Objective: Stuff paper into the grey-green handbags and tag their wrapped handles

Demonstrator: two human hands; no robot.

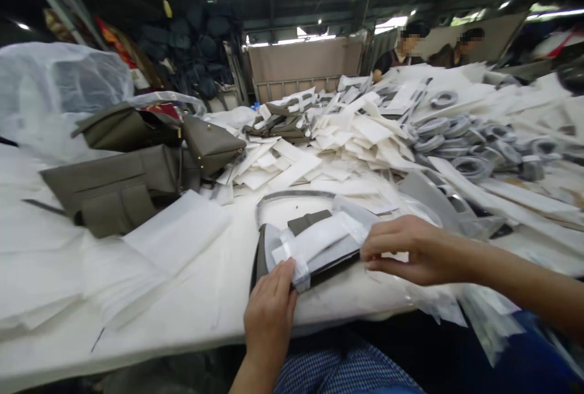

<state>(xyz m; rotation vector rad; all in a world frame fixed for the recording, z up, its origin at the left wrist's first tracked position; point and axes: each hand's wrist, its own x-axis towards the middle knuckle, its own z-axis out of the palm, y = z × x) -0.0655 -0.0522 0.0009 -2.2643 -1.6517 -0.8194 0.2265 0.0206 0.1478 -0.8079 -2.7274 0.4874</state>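
"Handbag (309, 221), dark olive and partly wrapped: where is it in the head view?"

"Just below the middle of the frame, lying near the front edge of the white desk (196, 315). White wrapping (319, 242) covers much of it, and its covered handle (296, 194) loops above."

"And the hands?"

"Left hand (271, 303), bottom centre: its fingers rest on the clear strip (298, 272) at the bag's near left part. Whether that grip pinches anything, I can't tell."

"Right one?"

"Right hand (406, 249) is at the bag's right end, fingers bent, thumb beneath, a narrow grip. I can't tell if it holds the edge."

"Around them?"

"More olive bags (114, 175) at left, heaped white sheets (360, 132) above centre, grey rolls (456, 132) at right, two people (401, 56) upper right."
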